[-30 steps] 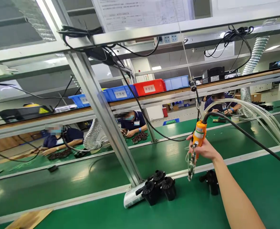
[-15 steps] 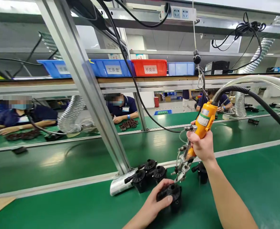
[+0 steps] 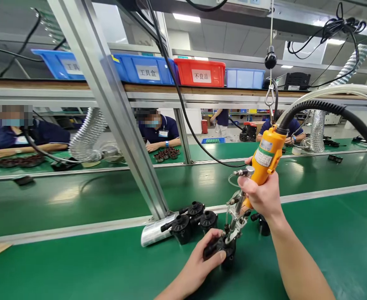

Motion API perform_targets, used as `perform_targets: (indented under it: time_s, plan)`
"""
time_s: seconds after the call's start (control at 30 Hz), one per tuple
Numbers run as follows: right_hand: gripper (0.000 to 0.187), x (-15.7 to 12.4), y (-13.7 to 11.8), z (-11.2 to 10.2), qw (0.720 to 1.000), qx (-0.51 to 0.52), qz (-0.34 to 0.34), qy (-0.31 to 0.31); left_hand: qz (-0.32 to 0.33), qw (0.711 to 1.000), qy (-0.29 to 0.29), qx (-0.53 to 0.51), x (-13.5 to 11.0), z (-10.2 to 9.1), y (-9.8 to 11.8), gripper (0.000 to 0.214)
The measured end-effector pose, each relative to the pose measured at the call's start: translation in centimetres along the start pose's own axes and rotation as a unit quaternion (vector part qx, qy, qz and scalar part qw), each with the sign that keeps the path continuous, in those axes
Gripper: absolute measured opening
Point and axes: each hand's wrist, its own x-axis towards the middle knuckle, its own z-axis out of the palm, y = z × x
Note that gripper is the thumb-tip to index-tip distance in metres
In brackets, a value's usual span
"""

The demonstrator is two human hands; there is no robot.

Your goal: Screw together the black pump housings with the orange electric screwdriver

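My right hand (image 3: 261, 196) is wrapped round an orange electric screwdriver (image 3: 266, 156) that hangs from a cord and a black hose. Its metal tip (image 3: 233, 227) rests on top of a black plastic pump housing (image 3: 225, 248) on the green mat. My left hand (image 3: 202, 260) grips that housing from the left side. Three more black housings (image 3: 191, 221) stand just behind, against the foot of the slanted aluminium post. Another black housing (image 3: 263, 225) is partly hidden behind my right wrist.
A slanted aluminium post (image 3: 114, 112) rises at centre left, with a silver foot (image 3: 153, 233) on the mat. A green conveyor belt (image 3: 77, 196) runs behind. Co-workers (image 3: 158, 131) sit across it. Blue and red bins (image 3: 198, 73) line the shelf above. Thick hoses (image 3: 342, 110) arc at right.
The view tilted down. My left hand came in and took hold of a black housing. My right hand lowered the screwdriver until its tip met the housing.
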Motion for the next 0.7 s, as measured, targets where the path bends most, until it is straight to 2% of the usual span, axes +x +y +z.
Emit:
perform_targets:
  time_s: [0.2,0.33,0.53,0.6,0.7]
  plan:
    - [0.044,-1.3,1.6,2.0,0.998,-0.007,0.047,-0.052,0.006,0.999,-0.021,-0.035,0.2,0.5,1.2,0.049]
    - [0.044,-1.8,2.0,1.7,0.999,-0.013,0.046,-0.016,0.004,0.999,-0.017,-0.041,0.3,0.5,1.2,0.049]
    - [0.049,-1.6,2.7,1.3,0.999,-0.011,0.043,0.002,-0.013,1.0,0.001,-0.025,0.3,0.1,-0.1,0.055]
    - [0.047,-1.3,2.3,1.3,0.999,-0.014,0.041,0.014,-0.011,1.0,0.009,-0.024,0.2,0.0,-0.3,0.057]
    - [0.045,-1.2,0.2,0.4,0.999,-0.032,0.04,0.016,0.022,0.999,0.008,-0.026,-0.2,0.4,0.2,0.065]
